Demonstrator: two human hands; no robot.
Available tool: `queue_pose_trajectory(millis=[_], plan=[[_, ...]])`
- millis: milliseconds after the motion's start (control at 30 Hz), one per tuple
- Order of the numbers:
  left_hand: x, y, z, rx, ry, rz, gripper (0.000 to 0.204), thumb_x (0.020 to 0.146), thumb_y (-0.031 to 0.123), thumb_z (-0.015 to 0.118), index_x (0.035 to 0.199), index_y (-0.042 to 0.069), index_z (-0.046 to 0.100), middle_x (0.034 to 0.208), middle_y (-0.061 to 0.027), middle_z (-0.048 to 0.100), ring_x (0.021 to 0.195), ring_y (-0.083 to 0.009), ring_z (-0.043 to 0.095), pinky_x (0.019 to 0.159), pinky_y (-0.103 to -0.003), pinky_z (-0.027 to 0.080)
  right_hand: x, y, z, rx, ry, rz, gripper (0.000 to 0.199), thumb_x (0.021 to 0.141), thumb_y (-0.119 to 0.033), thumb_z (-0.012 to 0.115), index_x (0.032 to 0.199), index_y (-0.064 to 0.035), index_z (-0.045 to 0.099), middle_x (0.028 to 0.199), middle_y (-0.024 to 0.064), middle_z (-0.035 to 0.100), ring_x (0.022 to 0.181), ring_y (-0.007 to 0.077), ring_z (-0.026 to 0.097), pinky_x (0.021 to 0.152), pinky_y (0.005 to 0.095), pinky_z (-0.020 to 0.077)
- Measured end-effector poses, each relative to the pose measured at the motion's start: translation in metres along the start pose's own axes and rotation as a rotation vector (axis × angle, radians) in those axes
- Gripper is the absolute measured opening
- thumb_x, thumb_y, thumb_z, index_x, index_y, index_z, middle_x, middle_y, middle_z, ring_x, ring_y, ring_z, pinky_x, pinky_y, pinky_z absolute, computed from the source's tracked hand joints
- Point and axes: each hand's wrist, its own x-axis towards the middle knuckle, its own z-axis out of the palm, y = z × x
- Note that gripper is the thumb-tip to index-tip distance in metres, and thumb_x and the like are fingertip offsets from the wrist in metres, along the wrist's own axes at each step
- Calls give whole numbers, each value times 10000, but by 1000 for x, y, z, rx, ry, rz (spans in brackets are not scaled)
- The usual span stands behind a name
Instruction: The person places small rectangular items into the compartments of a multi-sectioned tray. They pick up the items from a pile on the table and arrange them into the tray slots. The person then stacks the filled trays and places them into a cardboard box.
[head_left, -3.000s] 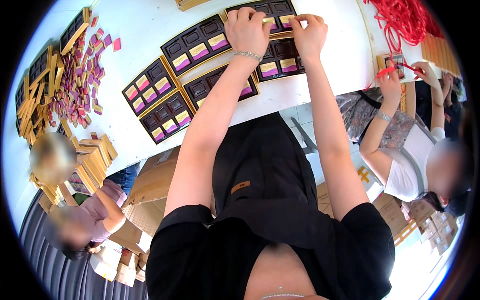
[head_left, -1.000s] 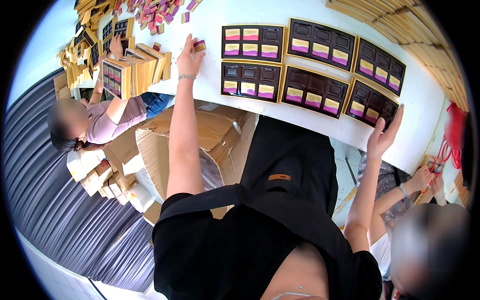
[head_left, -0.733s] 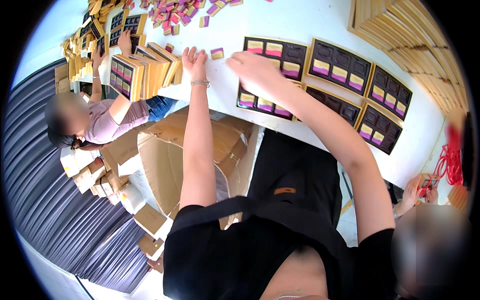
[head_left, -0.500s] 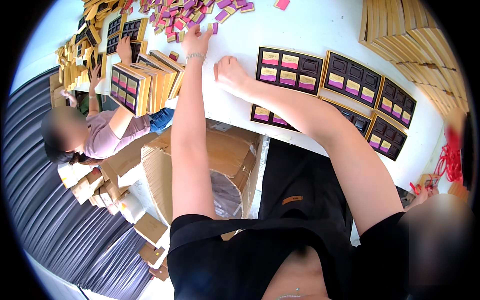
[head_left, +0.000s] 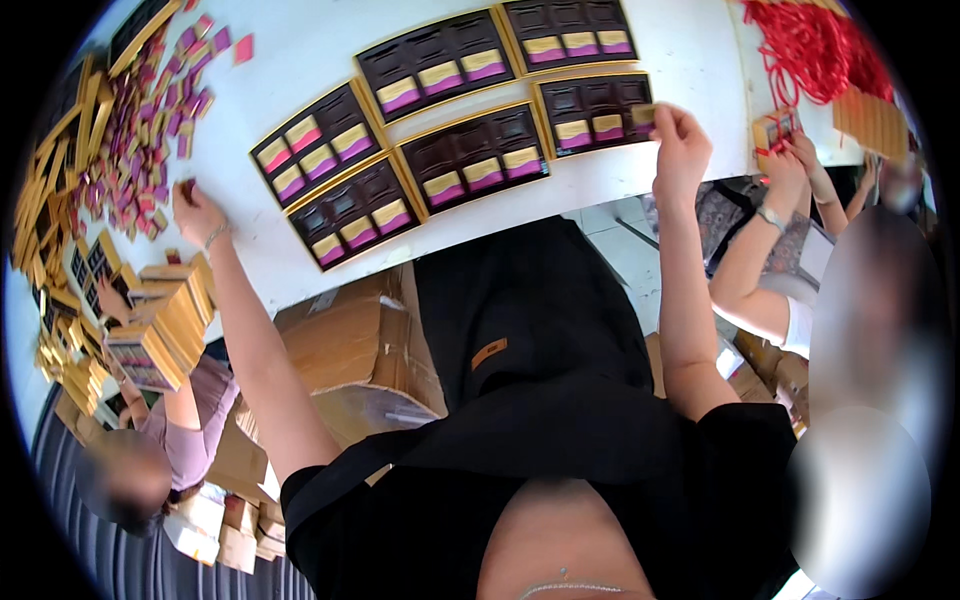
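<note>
My right hand [head_left: 683, 150] pinches a small gold-wrapped chocolate square [head_left: 645, 115] at the right end of the near-right chocolate box [head_left: 596, 92]. That box has a dark tray with two gold-and-purple squares in its near row. My left hand [head_left: 198, 214] is at the edge of a loose pile of pink, purple and gold squares [head_left: 120, 160], its fingers bent together; what they hold, if anything, I cannot make out. Between my hands several similar boxes lie in two rows, including a far-left box [head_left: 312, 145] with pink squares in its far row.
Stacked gold-edged boxes [head_left: 170, 335] stand at the left, near a co-worker in a pink top [head_left: 205, 400]. Red ribbon [head_left: 810, 45] heaps at the far right, where another person's hands [head_left: 790, 160] handle a small box. A cardboard carton [head_left: 350, 340] stands below the table edge.
The view has turned right. My right hand has gone from the table's middle to the near-right box and now holds a chocolate square. My left hand is still by the pile, its fingers more closed.
</note>
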Motion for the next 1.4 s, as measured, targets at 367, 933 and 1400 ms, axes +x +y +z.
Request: queue_pose_trajectory(millis=[367, 933, 1400], plan=[[4, 8, 7, 162, -104, -28, 257, 896, 67, 568, 1144, 47, 633, 1047, -145, 706, 976, -298, 670, 847, -408, 514, 5, 66, 16, -32, 235, -281, 220, 882, -86, 677, 1092, -30, 640, 1132, 163, 464, 1064, 277, 483, 837, 364, 480], [76, 181, 74, -1, -241, 435, 334, 857, 303, 708, 1119, 98, 689, 1182, -136, 649, 1091, -318, 607, 921, -415, 507, 19, 81, 3, -670, -45, -438, 504, 1018, -229, 438, 1469, -24, 341, 1391, 222, 443, 1222, 387, 394, 1064, 485, 285], [58, 135, -6, -1139, -955, -389, 220, 921, 100, 651, 1128, 27, 656, 999, -55, 686, 959, -146, 655, 870, -295, 584, 39, 82, -28, -273, -103, -215, 420, 1022, -208, 516, 1396, -23, 472, 1233, 114, 547, 1066, 176, 534, 929, 298, 433]])
